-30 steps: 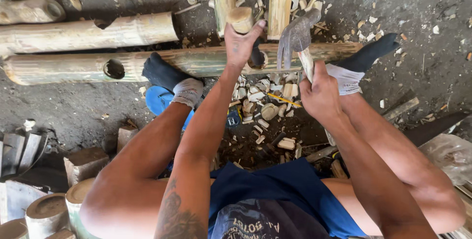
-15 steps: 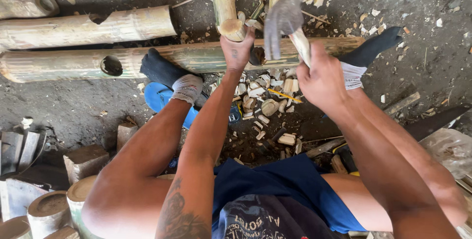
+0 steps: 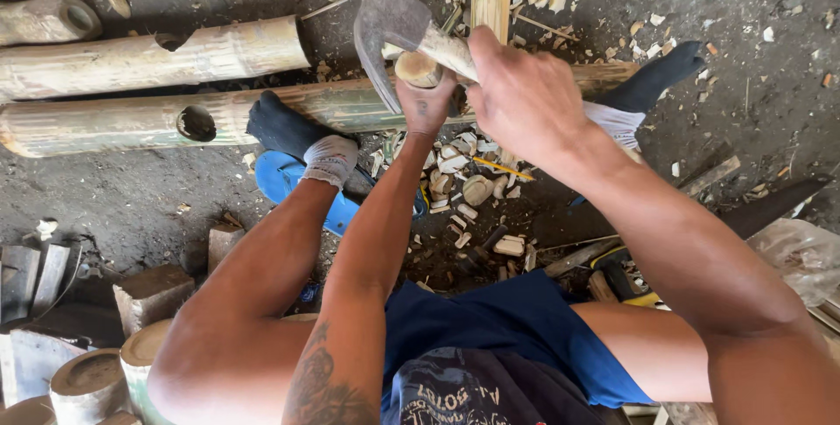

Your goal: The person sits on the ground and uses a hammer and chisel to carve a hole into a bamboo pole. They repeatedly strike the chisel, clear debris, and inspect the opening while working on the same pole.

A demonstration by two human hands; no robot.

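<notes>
We are gripping a hatchet [image 3: 389,18] in our right hand [image 3: 516,97], raised above the short bamboo piece [image 3: 418,69] our left hand [image 3: 426,103] is holding upright; chips [image 3: 464,184] are already littering the floor, more trimming seemingly remaining.

Bamboo poles [image 3: 157,58] wall off the far side, offcuts [image 3: 464,184] litter the floor [image 3: 752,84] between the legs; open floor lies right.

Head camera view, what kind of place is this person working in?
Probably a rough bamboo workshop on a bare dirt floor. Long bamboo poles lie across the ground, chips and offcuts are scattered between the feet, and the right hand grips a hatchet while the left hand steadies a bamboo piece.
</notes>
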